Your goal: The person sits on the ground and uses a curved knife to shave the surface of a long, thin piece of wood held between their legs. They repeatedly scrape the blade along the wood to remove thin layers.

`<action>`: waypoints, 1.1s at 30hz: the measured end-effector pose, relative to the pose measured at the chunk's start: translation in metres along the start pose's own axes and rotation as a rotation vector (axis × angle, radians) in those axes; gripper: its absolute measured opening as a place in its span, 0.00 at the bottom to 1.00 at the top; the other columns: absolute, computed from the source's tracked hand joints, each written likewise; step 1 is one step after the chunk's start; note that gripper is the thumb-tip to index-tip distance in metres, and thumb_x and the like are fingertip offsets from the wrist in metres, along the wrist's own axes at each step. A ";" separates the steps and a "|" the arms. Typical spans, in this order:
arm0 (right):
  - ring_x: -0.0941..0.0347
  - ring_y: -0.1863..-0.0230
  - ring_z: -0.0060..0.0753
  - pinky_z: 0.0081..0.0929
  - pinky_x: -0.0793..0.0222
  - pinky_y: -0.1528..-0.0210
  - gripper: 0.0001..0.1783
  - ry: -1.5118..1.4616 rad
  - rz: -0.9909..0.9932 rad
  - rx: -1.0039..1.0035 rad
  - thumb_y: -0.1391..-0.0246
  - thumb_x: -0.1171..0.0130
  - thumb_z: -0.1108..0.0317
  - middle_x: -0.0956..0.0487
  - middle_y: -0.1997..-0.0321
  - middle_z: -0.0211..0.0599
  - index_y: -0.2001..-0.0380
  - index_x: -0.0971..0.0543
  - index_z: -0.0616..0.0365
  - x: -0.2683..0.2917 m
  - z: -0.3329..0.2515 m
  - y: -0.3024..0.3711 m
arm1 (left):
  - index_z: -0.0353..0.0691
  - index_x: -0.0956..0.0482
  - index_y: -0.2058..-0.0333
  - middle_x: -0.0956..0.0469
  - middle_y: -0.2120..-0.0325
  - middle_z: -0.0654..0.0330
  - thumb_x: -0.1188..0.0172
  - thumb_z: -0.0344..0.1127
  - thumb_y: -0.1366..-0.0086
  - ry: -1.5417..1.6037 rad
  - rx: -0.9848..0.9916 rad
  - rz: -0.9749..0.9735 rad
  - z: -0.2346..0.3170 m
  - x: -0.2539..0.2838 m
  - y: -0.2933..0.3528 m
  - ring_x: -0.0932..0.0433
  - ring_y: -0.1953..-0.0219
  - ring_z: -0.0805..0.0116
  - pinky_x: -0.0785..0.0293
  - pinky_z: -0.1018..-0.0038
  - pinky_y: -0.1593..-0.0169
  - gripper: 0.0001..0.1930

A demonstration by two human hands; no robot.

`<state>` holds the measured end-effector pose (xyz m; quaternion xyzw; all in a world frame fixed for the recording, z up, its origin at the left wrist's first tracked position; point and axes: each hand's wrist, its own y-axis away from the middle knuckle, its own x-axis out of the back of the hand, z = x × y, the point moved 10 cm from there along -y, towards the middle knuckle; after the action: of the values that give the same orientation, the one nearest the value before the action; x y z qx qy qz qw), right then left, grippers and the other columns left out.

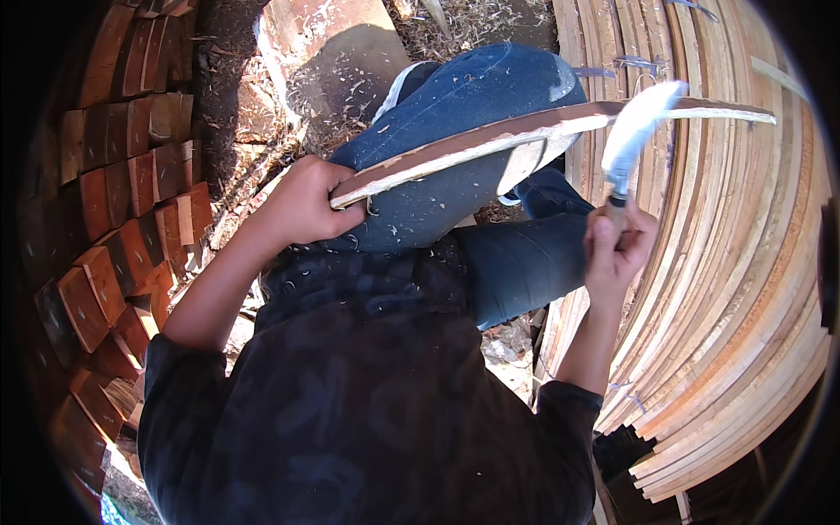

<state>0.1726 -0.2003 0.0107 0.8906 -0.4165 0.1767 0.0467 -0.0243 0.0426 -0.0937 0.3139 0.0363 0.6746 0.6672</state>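
My left hand [313, 201] is closed around the near end of a long wooden strip [472, 147]. The strip has a brown upper face and a pale, rough edge. It lies slantwise across my raised knee, its far end reaching out to the right over stacked slats. In my right hand [621, 249] is a knife [637, 131], gripped by its short handle with the blade pointing up and away. The broad, bright blade overlaps the far part of the strip in view; whether the two touch, I cannot tell.
Long pale wooden slats [735, 289] are stacked along the right, some tied with bluish strands. Reddish-brown wood blocks [118, 223] are piled on the left. Shavings litter the ground and a flat board [341, 66] ahead. My jeans-clad legs [516, 271] are folded in front.
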 end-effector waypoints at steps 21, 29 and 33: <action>0.36 0.82 0.19 0.23 0.32 0.71 0.19 0.097 -0.087 -0.023 0.43 0.44 0.74 0.29 0.76 0.34 0.50 0.34 0.58 -0.015 0.015 0.003 | 0.35 0.22 0.80 0.26 0.86 0.50 0.40 0.36 0.57 -0.018 0.025 -0.003 -0.004 0.000 0.000 0.24 0.81 0.52 0.28 0.66 0.73 0.09; 0.41 0.81 0.14 0.18 0.37 0.73 0.23 -0.218 0.160 -0.113 0.45 0.45 0.79 0.31 0.78 0.27 0.47 0.36 0.61 0.005 0.013 0.004 | 0.34 0.22 0.79 0.27 0.86 0.49 0.40 0.36 0.56 0.001 -0.010 -0.008 -0.002 -0.002 -0.002 0.24 0.80 0.51 0.29 0.65 0.73 0.09; 0.37 0.79 0.14 0.16 0.39 0.73 0.23 0.136 -0.171 -0.014 0.44 0.45 0.79 0.30 0.73 0.29 0.46 0.36 0.59 -0.016 0.006 0.016 | 0.33 0.22 0.80 0.28 0.87 0.48 0.41 0.35 0.56 0.006 -0.001 -0.032 0.000 -0.003 0.004 0.25 0.82 0.52 0.29 0.66 0.74 0.09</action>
<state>0.1524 -0.2008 -0.0016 0.9084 -0.3361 0.2293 0.0960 -0.0283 0.0391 -0.0931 0.3108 0.0430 0.6649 0.6778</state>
